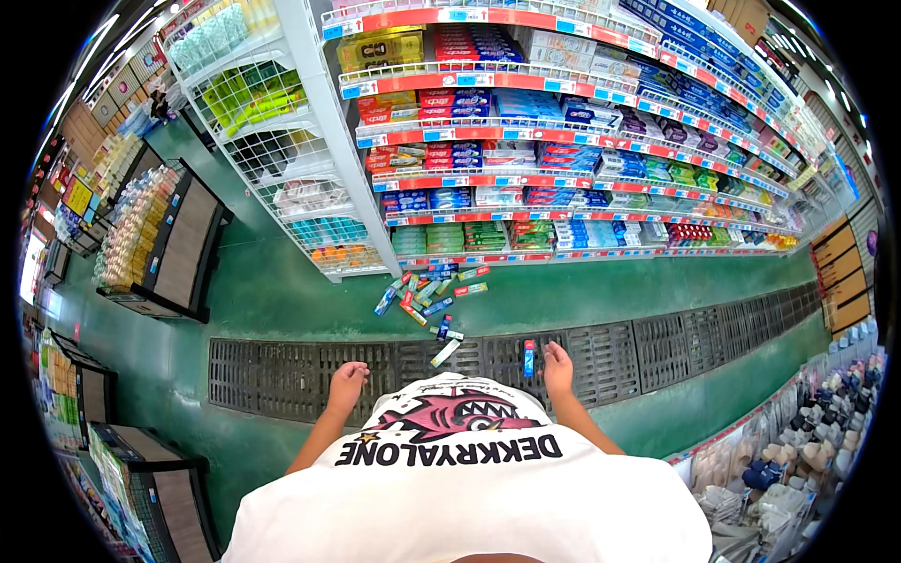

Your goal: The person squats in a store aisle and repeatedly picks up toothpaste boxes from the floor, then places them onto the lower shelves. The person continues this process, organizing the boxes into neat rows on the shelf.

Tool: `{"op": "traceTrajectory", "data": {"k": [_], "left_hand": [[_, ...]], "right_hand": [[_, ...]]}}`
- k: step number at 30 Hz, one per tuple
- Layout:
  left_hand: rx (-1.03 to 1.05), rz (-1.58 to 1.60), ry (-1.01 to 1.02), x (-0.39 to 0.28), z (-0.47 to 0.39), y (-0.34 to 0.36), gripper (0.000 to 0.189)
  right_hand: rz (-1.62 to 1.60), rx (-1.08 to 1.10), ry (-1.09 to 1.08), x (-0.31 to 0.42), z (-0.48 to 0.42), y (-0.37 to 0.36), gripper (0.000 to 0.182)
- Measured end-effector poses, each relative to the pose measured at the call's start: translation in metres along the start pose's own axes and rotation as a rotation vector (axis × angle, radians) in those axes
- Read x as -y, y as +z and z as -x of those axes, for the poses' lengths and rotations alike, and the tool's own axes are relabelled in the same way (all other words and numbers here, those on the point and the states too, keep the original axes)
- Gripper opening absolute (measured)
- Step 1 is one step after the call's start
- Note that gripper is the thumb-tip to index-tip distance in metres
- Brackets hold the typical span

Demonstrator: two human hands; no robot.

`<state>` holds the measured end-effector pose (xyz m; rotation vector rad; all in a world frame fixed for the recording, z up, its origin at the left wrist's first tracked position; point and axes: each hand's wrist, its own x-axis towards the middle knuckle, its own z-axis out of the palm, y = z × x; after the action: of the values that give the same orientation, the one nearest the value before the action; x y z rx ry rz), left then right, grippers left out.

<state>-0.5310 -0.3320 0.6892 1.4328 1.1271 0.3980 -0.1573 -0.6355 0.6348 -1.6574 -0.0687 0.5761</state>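
Note:
My left hand (349, 381) hangs before my body at the left, fingers loosely curled, with nothing seen in it. My right hand (557, 364) is at the right, its fingers apart and bent, also with nothing seen in it. Just left of my right hand appears a blue and red toothpaste box (528, 359), over the floor grating; whether the two touch is unclear. A white and green box (445, 352) lies on the grating between my hands. Ahead, a loose heap of toothpaste boxes (424, 292) is scattered over the green floor near the shelf's foot.
A tall shelf with red price rails (493, 180) holds rows of toothpaste boxes ahead. Its wire-mesh end rack (281, 162) stands at the left. A drain grating (281, 366) crosses the floor. Display stands (184, 243) are at the left, and packed goods (795, 450) at the right.

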Motion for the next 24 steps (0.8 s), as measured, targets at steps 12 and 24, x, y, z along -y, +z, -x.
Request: {"op": "traceTrajectory", "data": {"k": [12, 24], "left_hand": [[0.068, -0.005, -0.040, 0.028, -0.024, -0.040, 0.018], [0.096, 0.007, -0.081, 0.032, -0.032, -0.021, 0.020]], "right_hand": [[0.112, -0.111, 0.038, -0.036, 0.033, 0.000, 0.041], [0.166, -0.142, 0.069, -0.037, 0.037, -0.010, 0.040]]}}
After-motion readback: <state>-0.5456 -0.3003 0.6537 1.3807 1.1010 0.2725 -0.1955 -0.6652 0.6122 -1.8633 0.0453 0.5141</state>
